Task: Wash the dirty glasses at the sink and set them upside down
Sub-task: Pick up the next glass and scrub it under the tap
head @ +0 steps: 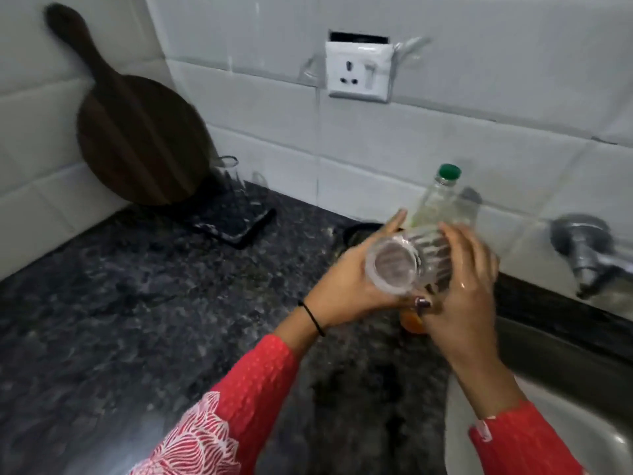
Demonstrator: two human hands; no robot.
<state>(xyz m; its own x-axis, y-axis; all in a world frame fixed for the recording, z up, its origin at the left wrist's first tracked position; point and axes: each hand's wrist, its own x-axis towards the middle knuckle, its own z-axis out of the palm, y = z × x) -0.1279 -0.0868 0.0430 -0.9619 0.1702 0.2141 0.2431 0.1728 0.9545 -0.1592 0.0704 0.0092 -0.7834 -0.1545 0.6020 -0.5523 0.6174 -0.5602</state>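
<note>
Glass [394, 265] gripped by left hand [342, 296] and right hand [469, 303], green-capped bottle [442, 197] just behind.

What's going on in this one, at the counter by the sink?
A person holds a clear ribbed glass on its side in both hands, above the dark counter just left of the sink. The left hand grips one end; the right hand wraps the other. Another glass stands on a black tray near the wooden board; blur hides which way up.

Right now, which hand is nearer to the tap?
Right. The right hand, on the glass, lies left of the tap; the left hand grips the glass farther left, over the counter.
</note>
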